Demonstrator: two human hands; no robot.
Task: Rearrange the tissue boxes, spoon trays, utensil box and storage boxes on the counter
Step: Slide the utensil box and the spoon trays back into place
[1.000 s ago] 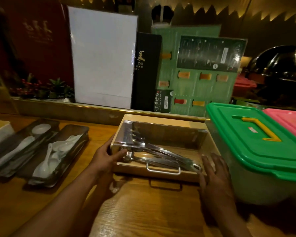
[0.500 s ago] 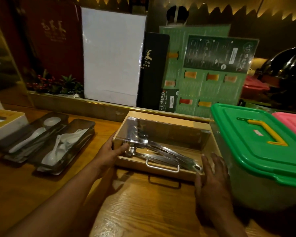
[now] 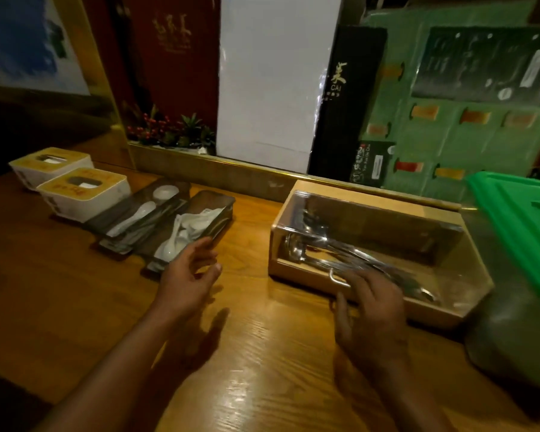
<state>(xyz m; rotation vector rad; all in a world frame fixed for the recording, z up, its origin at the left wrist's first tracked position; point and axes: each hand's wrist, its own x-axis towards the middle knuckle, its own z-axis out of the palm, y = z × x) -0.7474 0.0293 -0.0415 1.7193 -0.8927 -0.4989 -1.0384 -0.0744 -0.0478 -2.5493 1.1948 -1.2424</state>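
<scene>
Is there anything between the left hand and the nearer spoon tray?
Nothing visible. The left hand hovers open just short of the near end of the nearer spoon tray, with only bare counter between them. The utensil box sits off to its right.

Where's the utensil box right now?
In the head view, the utensil box sits right of centre on the counter, beside the green-lidded storage box, with the right hand at its front edge.

The green-lidded storage box (image 3: 518, 226) is cut off at right (its body dark, indistinct).
</scene>
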